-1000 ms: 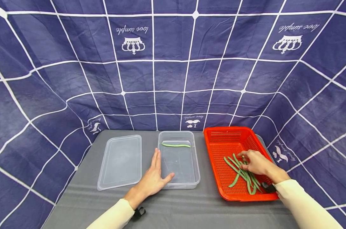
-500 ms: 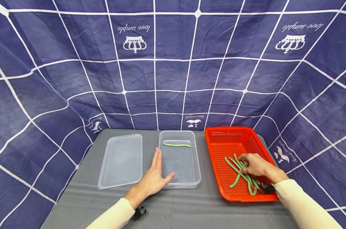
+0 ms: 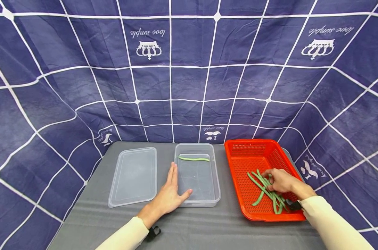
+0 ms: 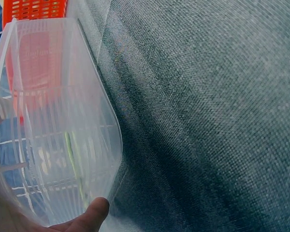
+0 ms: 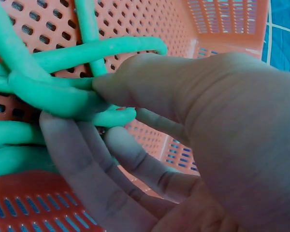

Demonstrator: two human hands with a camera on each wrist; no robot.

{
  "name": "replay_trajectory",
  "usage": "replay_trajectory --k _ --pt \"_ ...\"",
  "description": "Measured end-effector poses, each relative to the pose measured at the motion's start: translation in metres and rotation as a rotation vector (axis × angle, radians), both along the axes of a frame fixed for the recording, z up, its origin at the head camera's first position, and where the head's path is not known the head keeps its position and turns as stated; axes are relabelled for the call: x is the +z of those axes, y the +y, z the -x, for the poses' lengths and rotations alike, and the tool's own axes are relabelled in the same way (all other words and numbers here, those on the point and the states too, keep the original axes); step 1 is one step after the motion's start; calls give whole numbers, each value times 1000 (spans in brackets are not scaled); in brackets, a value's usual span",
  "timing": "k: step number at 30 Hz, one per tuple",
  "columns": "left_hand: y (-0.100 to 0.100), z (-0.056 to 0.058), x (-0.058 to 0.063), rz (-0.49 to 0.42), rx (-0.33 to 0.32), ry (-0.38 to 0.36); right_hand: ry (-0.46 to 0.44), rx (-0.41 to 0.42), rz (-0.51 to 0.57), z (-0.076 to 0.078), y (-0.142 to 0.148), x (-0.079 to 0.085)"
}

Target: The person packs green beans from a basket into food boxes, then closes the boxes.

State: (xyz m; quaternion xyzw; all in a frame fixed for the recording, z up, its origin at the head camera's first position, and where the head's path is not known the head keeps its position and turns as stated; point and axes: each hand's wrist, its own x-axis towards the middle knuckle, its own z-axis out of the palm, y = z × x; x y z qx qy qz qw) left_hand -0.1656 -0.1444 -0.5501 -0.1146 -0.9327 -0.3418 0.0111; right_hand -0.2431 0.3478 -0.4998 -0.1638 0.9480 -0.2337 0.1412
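My right hand (image 3: 279, 180) is inside the red basket (image 3: 239, 180), over a loose pile of green beans (image 3: 260, 182). The right wrist view shows its thumb and forefinger pinching one green bean (image 5: 58, 99), while the other fingers curl below. Fingers partly hide the pile. A clear plastic container (image 3: 193, 180) stands in the middle with a single green bean (image 3: 193, 159) across its far end. Along the container's left side my left hand (image 3: 168, 196) rests with straight fingers, the thumb at the near left corner. In the left wrist view the thumb (image 4: 94, 212) touches the container wall.
A flat translucent lid (image 3: 133, 177) lies on the grey tabletop (image 3: 201, 229), left of the container. Blue gridded cloth (image 3: 189, 83) hangs behind and at both sides. The basket's raised rim (image 3: 234, 194) stands between the container and the bean pile.
My right hand has closed its fingers on a bean in the pile, and several beans have shifted slightly. The left hand and the container have stayed in place.
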Motion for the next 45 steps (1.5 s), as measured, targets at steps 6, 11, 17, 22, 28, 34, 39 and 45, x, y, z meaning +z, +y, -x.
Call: replay_trajectory --k 6,11,17,22,28,34,39,45 --pt "1 -1 3 -8 -7 -5 69 24 -65 -1 3 6" --pt "2 -1 2 -6 -8 -5 78 8 -92 1 6 10" --pt "2 -1 2 -13 -9 -5 72 -12 -71 -1 9 12" --pt "3 -2 2 -13 -9 -14 113 -9 -52 -2 8 13" --pt "3 -1 3 -8 -8 0 156 0 -25 -2 6 14" --pt "2 0 1 2 -5 2 178 -6 -27 -2 1 16" --pt "1 1 -1 14 -3 1 194 -9 -20 -4 -2 18" --pt "1 0 -2 22 5 -10 217 -18 -8 -4 -6 21"
